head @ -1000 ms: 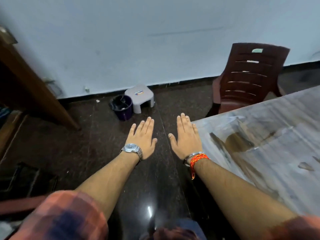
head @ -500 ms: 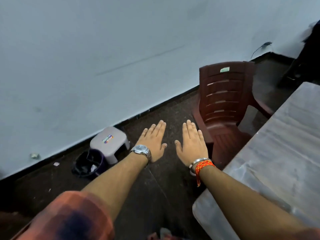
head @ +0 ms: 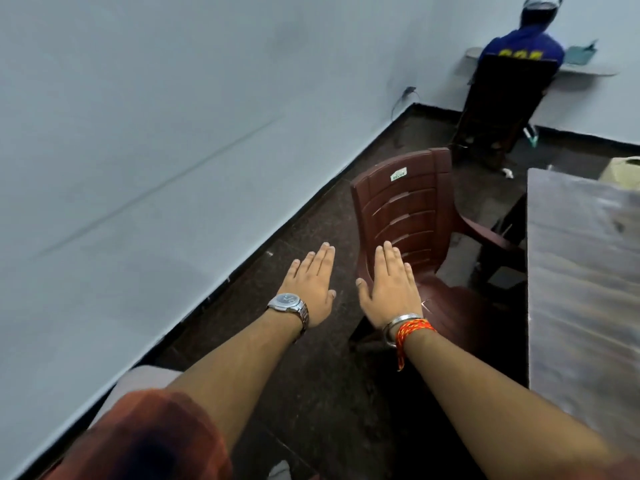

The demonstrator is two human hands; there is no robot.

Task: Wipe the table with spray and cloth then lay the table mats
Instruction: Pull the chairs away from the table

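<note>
Your left hand (head: 308, 289) and right hand (head: 391, 289) are both flat and hold nothing. Turn toward the grey streaked tabletop (head: 581, 289) and find spray and cloth first.

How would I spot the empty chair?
Start at the wood-grain table on the right. Beside its left edge stands a maroon plastic armchair. Unlike the dark chair in the far corner, where a person sits, it is empty, with a slatted back and a white label.
</note>
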